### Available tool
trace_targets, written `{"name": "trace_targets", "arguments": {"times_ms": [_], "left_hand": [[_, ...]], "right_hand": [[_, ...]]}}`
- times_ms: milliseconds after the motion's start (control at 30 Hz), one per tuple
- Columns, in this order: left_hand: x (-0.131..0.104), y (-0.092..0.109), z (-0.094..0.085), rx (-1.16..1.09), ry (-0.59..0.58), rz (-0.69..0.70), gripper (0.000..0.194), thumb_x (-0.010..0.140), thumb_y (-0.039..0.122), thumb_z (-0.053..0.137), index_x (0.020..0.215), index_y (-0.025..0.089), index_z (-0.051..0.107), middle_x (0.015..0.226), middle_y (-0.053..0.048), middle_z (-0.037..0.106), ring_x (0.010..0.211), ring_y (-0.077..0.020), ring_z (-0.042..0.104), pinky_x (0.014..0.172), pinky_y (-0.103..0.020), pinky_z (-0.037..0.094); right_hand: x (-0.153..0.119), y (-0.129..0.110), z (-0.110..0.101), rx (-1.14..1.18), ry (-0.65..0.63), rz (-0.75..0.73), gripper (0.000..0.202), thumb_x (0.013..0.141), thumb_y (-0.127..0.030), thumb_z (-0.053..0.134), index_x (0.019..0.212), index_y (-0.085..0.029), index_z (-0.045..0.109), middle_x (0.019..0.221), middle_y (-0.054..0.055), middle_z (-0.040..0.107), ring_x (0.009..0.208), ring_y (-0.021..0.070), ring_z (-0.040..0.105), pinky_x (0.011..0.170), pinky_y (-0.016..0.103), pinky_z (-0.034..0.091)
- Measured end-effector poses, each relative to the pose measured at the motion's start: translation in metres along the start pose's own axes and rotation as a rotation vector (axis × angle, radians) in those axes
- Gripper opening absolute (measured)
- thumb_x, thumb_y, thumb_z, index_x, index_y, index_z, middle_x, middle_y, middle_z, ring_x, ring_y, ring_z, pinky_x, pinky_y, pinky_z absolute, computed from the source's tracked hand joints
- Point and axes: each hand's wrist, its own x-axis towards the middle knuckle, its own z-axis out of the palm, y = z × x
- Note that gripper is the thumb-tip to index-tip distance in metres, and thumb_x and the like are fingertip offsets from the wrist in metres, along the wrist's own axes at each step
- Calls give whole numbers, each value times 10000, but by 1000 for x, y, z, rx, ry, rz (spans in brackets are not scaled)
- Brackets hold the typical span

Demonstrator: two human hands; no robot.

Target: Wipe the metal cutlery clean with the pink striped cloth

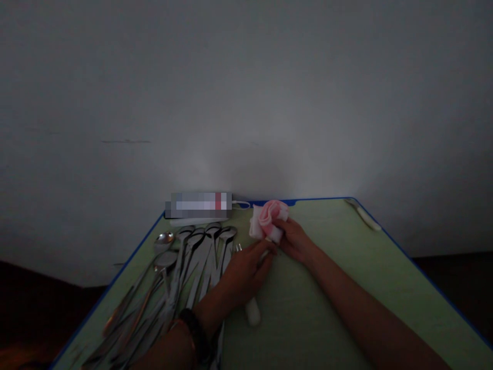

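Cloth (pixel 268 218), soft and crumpled, pink on top and white beneath, sits bunched in your right hand (pixel 296 239), whose fingers close around its lower edge near the far side of the table (pixel 346 288). The bundle is rounded, with loose folds like petals, and it touches the top of a white handle (pixel 253 310) that runs back toward you.

Your left hand (pixel 243 275) is curled over that handle, gripping it about the middle; the smooth, rounded butt end shows below your palm, lying on the table. What sits at the handle's far end is hidden by the cloth and your fingers, so you cannot tell its shape. A dark band (pixel 196 329) wraps your left wrist.

Just left of your left hand lies a spread of metal spoons (pixel 181 267), shiny, long-stemmed, with oval bowls pointing away from you, overlapping one another in a fan. The table has a matte pale-green top with a thin blue rim. At its far edge a long, flat box (pixel 198 204) lies against the plain grey wall (pixel 246 92). Near the far right corner, well apart from your hands, a slim pale utensil (pixel 364 213) lies at a slant.
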Motion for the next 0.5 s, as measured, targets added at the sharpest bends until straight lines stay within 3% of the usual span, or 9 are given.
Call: {"name": "trace_targets", "arguments": {"times_ms": [500], "left_hand": [[1, -1, 1, -10, -8, -2, 162, 875, 209, 372, 944, 218, 517, 946, -26, 608, 834, -174, 568, 739, -276, 414]], "right_hand": [[-3, -3, 7, 44, 37, 27, 266, 661, -144, 659, 921, -132, 607, 816, 40, 691, 738, 155, 628, 752, 282, 485]]}}
